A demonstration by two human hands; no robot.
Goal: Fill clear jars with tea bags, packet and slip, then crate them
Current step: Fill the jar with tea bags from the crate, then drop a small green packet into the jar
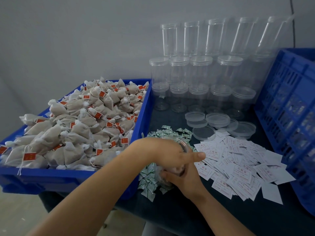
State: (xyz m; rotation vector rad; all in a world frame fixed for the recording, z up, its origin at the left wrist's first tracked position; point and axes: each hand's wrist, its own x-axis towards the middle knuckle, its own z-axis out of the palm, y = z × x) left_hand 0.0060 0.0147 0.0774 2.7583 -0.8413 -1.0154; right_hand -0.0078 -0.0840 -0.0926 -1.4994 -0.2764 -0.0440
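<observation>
We hold a clear jar low over the dark counter, just right of the blue tray. Only a curved bit of its smooth, see-through rim shows past our left hand, which lies over the jar with the thumb stretched out to the right; we cannot tell how its fingers lie beneath. Our right hand comes in from below with fingers curled around the jar's lower part, where pale gauzy material shows between them.

The tray is hard moulded plastic with straight walls, heaped with tea bags: soft, lumpy pouches of beige mesh, knotted white at the neck, each trailing a thin string to a small red paper tag.

Under and around our hands lies a scatter of packets, small crinkled squares printed green on white. To the right spreads a loose drift of slips, flat white paper rectangles with faint red print, overlapping each other.

Behind them sit several loose lids, shallow clear discs, some overlapping. Against the grey wall stand stacked empty jars, tall cylinders with ribbed screw lids, three tiers high. At the right edge rises a blue crate with slotted lattice walls.
</observation>
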